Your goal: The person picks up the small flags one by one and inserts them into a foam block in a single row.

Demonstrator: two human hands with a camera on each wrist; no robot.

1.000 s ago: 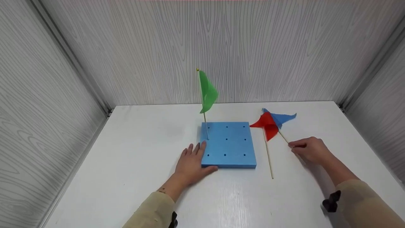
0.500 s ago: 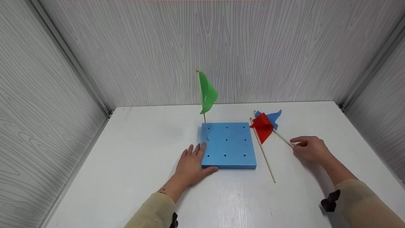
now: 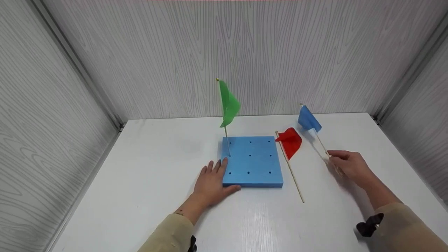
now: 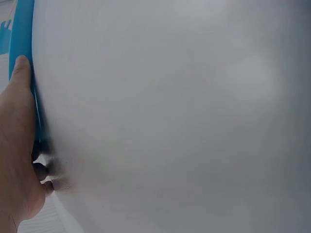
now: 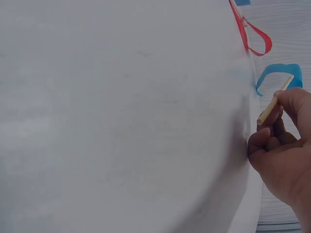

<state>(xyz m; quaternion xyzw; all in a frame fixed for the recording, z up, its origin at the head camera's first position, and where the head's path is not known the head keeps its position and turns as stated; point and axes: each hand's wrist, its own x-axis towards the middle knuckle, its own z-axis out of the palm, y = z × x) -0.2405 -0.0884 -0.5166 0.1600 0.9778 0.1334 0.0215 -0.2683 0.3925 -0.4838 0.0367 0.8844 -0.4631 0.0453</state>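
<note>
My left hand (image 3: pixel 210 180) rests at the left front corner of a blue board (image 3: pixel 260 162) with rows of small holes, its fingers extended along the edge. A green flag (image 3: pixel 229 105) stands in a left-side hole of the board, leaning slightly. To the right, my right hand (image 3: pixel 351 167) pinches the thin stick of a blue flag (image 3: pixel 308 119), which tilts up off the table. In the right wrist view, the stick's lower end pokes out past the thumb and fingers. Between board and right hand lies a red flag (image 3: pixel 290 143) on its stick, its tip near the board.
A white table (image 3: pixel 164 157) carries everything. Pale wood-grain panels enclose it: a back wall (image 3: pixel 157 63), a left wall (image 3: pixel 45 122) and a right wall (image 3: pixel 420 133).
My right hand has pulled the blue flag from under the red one and raised its cloth end. The red flag turned a little and stayed on the table. The left hand kept still.
</note>
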